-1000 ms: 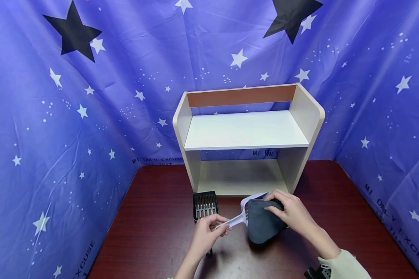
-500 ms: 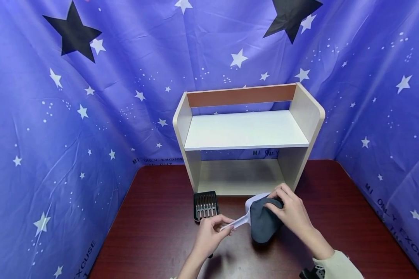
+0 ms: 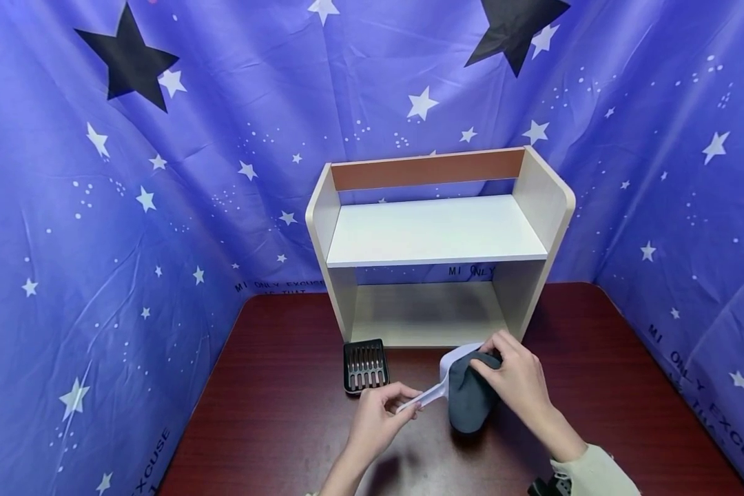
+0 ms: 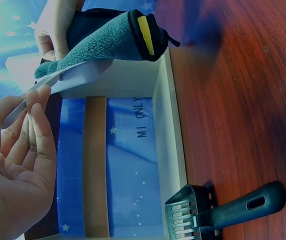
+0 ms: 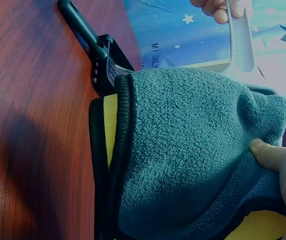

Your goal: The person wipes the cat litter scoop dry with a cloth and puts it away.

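Note:
In the head view my left hand pinches the handle of a white scoop between thumb and fingers, holding it above the table. A dark grey fleecy cloth hangs over the scoop's head and covers much of it. My right hand grips the upper part of this cloth at the scoop. Up close in the right wrist view, the thumb presses into the cloth, whose yellow underside shows beyond its black hem. Left of the hands, a black slotted scoop lies on the table.
A two-level shelf unit with pale side panels stands behind the hands, close to the scoop. The dark red wooden table spreads around them. Blue starry curtains enclose the back and both sides.
The white scoop and the cloth have shifted slightly right, and the cloth now hangs narrower. My right hand has moved a little up. My left hand keeps the handle, also shifting slightly right.

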Available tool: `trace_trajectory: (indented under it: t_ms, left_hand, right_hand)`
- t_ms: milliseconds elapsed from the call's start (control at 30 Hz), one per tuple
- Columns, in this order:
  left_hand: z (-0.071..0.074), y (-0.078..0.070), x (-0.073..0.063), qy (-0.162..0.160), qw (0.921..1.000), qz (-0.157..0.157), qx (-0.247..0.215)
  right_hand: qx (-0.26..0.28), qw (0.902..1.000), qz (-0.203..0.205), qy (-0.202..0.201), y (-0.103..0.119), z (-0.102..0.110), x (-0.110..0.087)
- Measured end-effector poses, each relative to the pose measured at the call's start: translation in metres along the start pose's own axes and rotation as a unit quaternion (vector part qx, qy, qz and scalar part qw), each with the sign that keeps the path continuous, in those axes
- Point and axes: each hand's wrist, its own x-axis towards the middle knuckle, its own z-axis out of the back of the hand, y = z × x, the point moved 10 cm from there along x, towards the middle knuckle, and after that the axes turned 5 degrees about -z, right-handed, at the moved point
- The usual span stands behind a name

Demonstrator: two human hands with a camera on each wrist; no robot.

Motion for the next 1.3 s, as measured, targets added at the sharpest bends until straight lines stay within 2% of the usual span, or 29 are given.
trace_trajectory:
  t_ms: [500,900,1133,1300]
  left_hand:
    - [0.009,0.003,-0.003,-0.010,0.9998,-0.013,0.011]
    - [0.019,0.003,-0.006,-0.009,0.9997,-0.022,0.001]
    - [0.027,0.009,-0.006,-0.021,0.9997,0.000,0.015]
    - [0.027,0.012,-0.005,-0.022,0.9996,0.006,0.018]
  right_hand:
    - [0.015,0.9997,-0.019,-0.004,-0.007,0.004,0.003]
    - [0.041,0.9950,-0.088,0.024,-0.020,0.005,0.006]
    - [0.044,0.9950,-0.086,0.025,-0.022,0.006,0.006]
    - [0.059,0.9951,-0.076,0.025,-0.020,0.005,0.007]
